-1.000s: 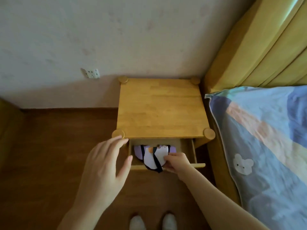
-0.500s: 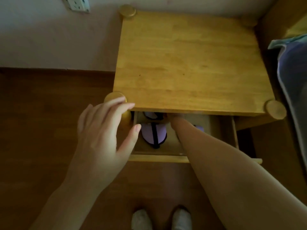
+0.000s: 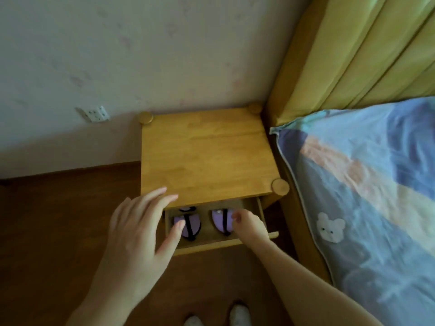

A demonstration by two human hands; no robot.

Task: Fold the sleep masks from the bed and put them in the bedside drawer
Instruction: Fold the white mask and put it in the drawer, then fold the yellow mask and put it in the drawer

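The wooden bedside drawer [image 3: 213, 244] stands pulled out under the nightstand top. Inside lie two folded purple sleep masks with black straps: one at the left [image 3: 193, 225], one at the right [image 3: 220, 221]. A third mask [image 3: 187, 209] peeks out at the back left. My right hand [image 3: 249, 225] hovers over the drawer's right side, fingers curled beside the right mask, touching or just off it. My left hand [image 3: 138, 234] floats open above the drawer's left front corner, fingers spread, holding nothing.
The wooden nightstand [image 3: 204, 156] stands against the wall, with the bed and its blue patterned quilt [image 3: 367, 189] close on the right. A yellow headboard [image 3: 353, 55] rises behind. A wall socket [image 3: 95, 113] sits low left. My white-socked feet [image 3: 216, 317] stand on dark wood floor.
My right hand reached deep into the drawer, then drew back to its front right; a folded mask now lies on the right. The camera view pulled back and up.
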